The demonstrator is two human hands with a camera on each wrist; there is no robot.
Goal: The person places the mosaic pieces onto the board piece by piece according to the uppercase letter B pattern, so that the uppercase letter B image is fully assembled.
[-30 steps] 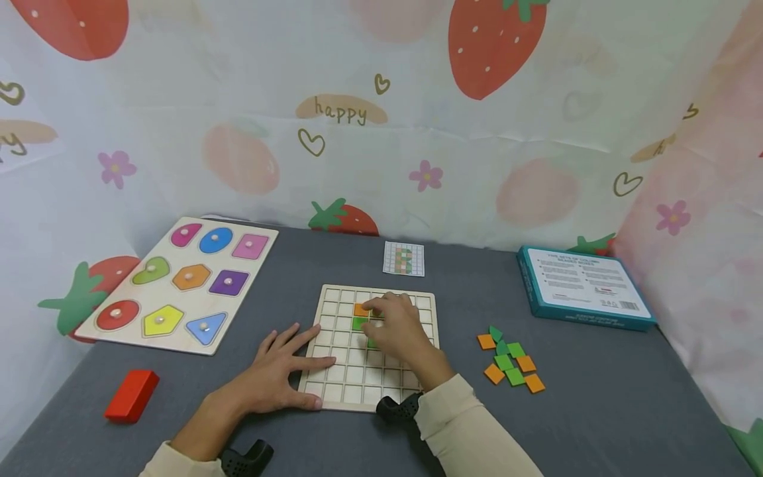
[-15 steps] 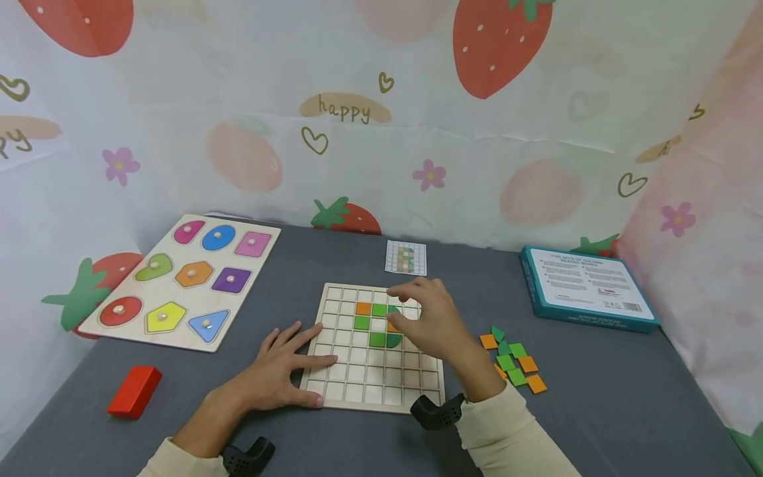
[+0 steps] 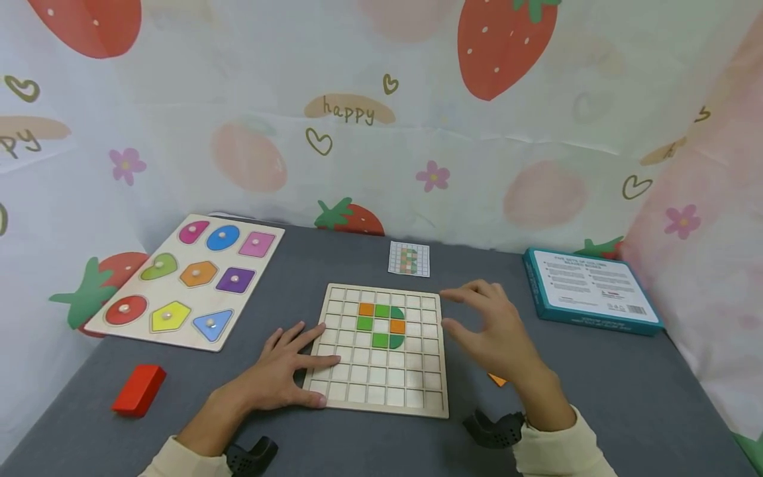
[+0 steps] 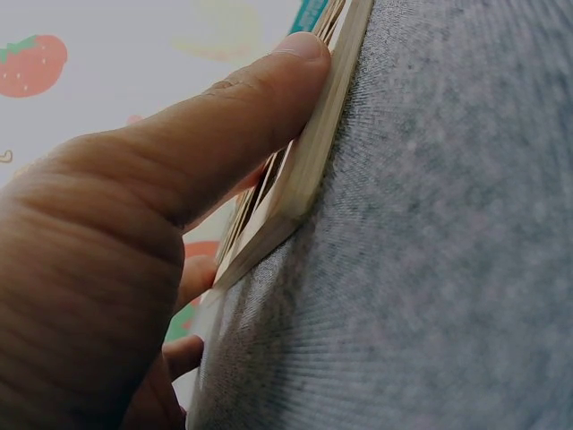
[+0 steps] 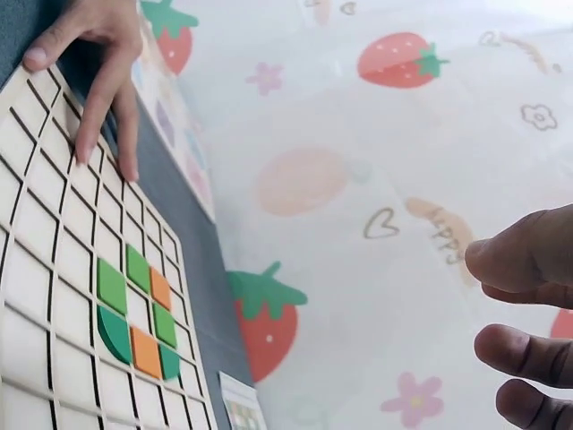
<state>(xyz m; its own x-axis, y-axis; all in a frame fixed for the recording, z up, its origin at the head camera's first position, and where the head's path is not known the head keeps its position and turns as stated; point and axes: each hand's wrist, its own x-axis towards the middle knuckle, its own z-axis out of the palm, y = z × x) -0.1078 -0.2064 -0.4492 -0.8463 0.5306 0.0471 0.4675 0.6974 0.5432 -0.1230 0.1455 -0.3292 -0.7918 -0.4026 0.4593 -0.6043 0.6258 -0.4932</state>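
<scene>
A wooden grid board (image 3: 357, 377) lies flat on the table, with orange, light green and dark green tiles set in its upper middle cells. One orange tile (image 3: 397, 326) sits between two rounded dark green tiles (image 3: 396, 340) in the right column. My left hand (image 3: 280, 371) rests spread on the board's left edge; in the left wrist view its thumb (image 4: 260, 98) presses the rim. My right hand (image 3: 497, 331) hovers off the board's right side with thumb and fingers apart and nothing between them. It hides nearly all the loose tiles, though an orange tile (image 3: 497, 379) peeks out.
A small pattern card (image 3: 408, 259) lies behind the board. On the left are a knobbed shape puzzle (image 3: 189, 298) and a red block (image 3: 139, 391). A teal box (image 3: 593, 291) stands at the back right, near the printed curtain.
My right hand has lifted off the tiles on the board and moved right, over the loose tiles. That uncovers the placed tiles. My left hand stays on the board's edge.
</scene>
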